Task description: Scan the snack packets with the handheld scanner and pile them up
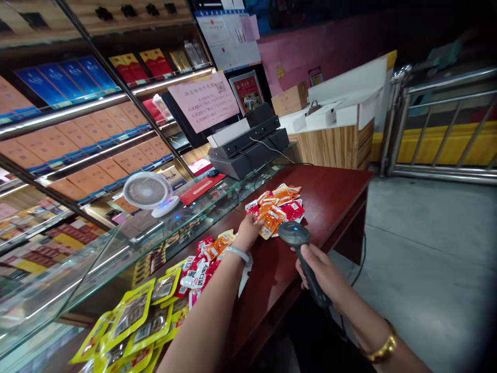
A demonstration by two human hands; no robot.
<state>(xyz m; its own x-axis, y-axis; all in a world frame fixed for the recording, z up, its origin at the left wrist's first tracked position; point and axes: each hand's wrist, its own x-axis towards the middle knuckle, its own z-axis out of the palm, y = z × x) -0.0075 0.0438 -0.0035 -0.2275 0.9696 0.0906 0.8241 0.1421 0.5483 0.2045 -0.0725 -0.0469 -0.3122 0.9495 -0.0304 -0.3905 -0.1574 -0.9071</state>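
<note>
At the tabletop (334, 181), left fingers (256, 223) half-curled at an orange snack packet (272, 221), hold unclear; right fingers (312, 256) wrapped round barcode scanner (294, 234); scanning apparently under way, extent unclear.

Scanner (294, 234), from my end: dark grey, blue-lit on top. Packets (272, 220): orange and red mixed, white printing. Pouches (134, 311): yellow-edged, brown-centred. I see table (330, 186) in reddish brown, fan (144, 190) white with blue glow, sign (202, 106) pink with dark lettering, bangle (384, 349) shiny gold, bracelet (236, 252) pale whitish. Some shelf boxes (85, 129): orange above blue bands.
</note>
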